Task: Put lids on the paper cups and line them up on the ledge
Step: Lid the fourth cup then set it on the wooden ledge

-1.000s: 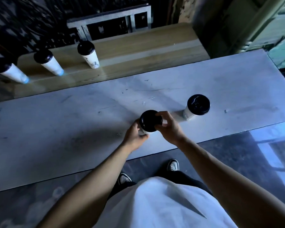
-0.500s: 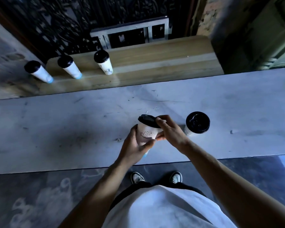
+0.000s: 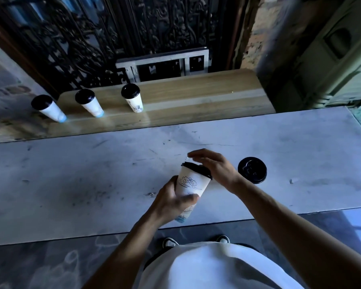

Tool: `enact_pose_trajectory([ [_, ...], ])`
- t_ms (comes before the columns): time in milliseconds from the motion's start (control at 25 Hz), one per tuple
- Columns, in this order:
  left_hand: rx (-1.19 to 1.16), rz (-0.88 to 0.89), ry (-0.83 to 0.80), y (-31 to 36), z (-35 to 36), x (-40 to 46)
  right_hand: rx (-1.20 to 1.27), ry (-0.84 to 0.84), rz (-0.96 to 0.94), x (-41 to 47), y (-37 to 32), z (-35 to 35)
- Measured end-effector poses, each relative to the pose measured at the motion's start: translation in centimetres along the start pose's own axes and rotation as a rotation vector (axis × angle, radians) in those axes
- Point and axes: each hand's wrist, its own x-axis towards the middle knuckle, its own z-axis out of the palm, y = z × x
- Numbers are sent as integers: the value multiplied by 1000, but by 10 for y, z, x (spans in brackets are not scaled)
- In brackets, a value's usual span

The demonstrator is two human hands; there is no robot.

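Left hand (image 3: 173,200) wrapped around the lower half of a white paper cup (image 3: 191,187), grip closed on it, thumb across the front just below the blue wave drawing. Cup held off the table (image 3: 71,174), tilted: long axis leaning, top pointing up and away to the right, blue-banded base low and toward the body. Black lid (image 3: 197,170) on the rim, slanted with the cup; whether fully seated all round, cannot tell. Right hand (image 3: 214,166) arched over the lid from the right, fingers (image 3: 198,154) spread and blurred, grip loose, heel of the palm against the lid's right edge. Just right of that wrist, a second lidded cup (image 3: 252,170) standing upright on the table, seen from above. Well beyond both hands, three more lidded cups in a row, tops leaning left in the wide lens: left one (image 3: 48,108), middle one (image 3: 89,102) and right one (image 3: 132,97), the last two on the wooden ledge (image 3: 196,94).
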Motion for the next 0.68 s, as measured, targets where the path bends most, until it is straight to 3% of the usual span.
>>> enact_pose_trajectory([
  [80, -110, 0, -46, 4, 1, 1, 166, -141, 22, 1, -5, 4],
  [160, -170, -18, -59, 8, 1, 0, 143, -196, 46, 2, -8, 7],
  [680, -149, -21, -2, 20, 8, -9, 152, -208, 2, -9, -9, 11],
])
